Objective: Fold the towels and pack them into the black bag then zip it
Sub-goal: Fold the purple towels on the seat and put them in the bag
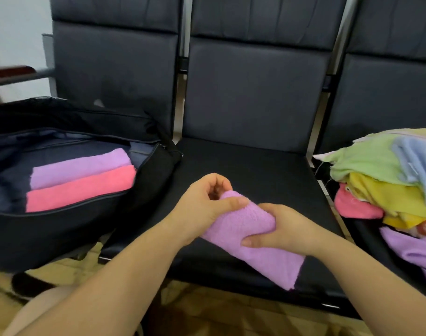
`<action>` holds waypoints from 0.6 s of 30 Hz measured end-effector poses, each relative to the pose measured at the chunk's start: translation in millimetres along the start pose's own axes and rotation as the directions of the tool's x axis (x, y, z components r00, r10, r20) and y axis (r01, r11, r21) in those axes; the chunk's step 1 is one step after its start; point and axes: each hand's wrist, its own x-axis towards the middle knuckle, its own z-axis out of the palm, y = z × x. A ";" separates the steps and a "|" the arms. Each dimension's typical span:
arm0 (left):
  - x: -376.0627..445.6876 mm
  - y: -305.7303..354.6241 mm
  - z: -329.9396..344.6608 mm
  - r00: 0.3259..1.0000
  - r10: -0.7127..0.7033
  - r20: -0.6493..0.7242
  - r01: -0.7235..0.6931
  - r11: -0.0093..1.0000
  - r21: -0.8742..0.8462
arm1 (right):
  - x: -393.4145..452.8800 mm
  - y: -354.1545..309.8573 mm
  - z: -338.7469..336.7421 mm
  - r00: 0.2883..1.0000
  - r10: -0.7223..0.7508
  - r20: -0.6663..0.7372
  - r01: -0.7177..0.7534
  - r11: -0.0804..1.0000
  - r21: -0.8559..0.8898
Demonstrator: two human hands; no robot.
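Note:
A folded purple towel lies slanted on the middle black seat. My left hand grips its upper end, thumb on top. My right hand holds its middle from the right side, fingers curled round it. The black bag lies unzipped on the left seat. Inside it sit a folded purple towel and a folded pink towel, side by side.
A loose pile of towels in green, blue, yellow, pink and purple covers the right seat. Dark padded backrests rise behind all three seats. A tiled floor shows below the seat edges, with my knee at bottom left.

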 end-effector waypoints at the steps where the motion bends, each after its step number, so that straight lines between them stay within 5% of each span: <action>1: -1.5 1.4 -5.7 0.999 0.029 -0.013 -0.029 1.000 0.006 | 4.0 -4.0 -0.6 1.000 -0.005 0.005 0.005 1.000 -0.019; 10: -14.3 -0.2 -75.9 0.966 0.007 -0.258 -0.043 0.990 -0.134 | 48.8 -64.1 -15.4 0.997 -0.008 0.071 0.022 0.981 -0.191; 18: -22.0 -4.5 -167.1 0.805 -0.070 -0.590 -0.087 0.969 -0.233 | 114.4 -134.5 -9.0 0.992 -0.120 -0.031 0.118 0.991 -0.059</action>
